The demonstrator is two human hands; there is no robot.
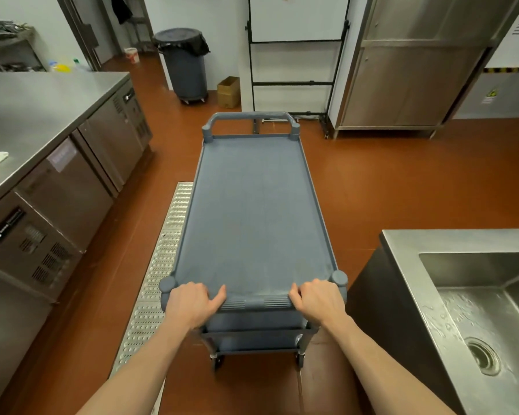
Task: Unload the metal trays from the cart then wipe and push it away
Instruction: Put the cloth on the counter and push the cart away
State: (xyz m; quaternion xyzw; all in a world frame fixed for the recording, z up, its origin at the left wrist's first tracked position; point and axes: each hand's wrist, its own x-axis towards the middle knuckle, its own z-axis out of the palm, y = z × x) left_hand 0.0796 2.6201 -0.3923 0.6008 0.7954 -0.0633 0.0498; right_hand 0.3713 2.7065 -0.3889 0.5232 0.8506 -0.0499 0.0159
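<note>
On open floor point(387, 181), hands grip cart point(252, 211).

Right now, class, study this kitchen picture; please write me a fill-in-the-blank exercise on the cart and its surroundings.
1. Both hands, left hand and right hand, grip the cart's ____.
2. The cart top shelf holds ____ trays.
3. The sink lies to the cart's ____.
4. The bin is lined with a ____ bag.

Missing words: handle; no; right; black
</note>
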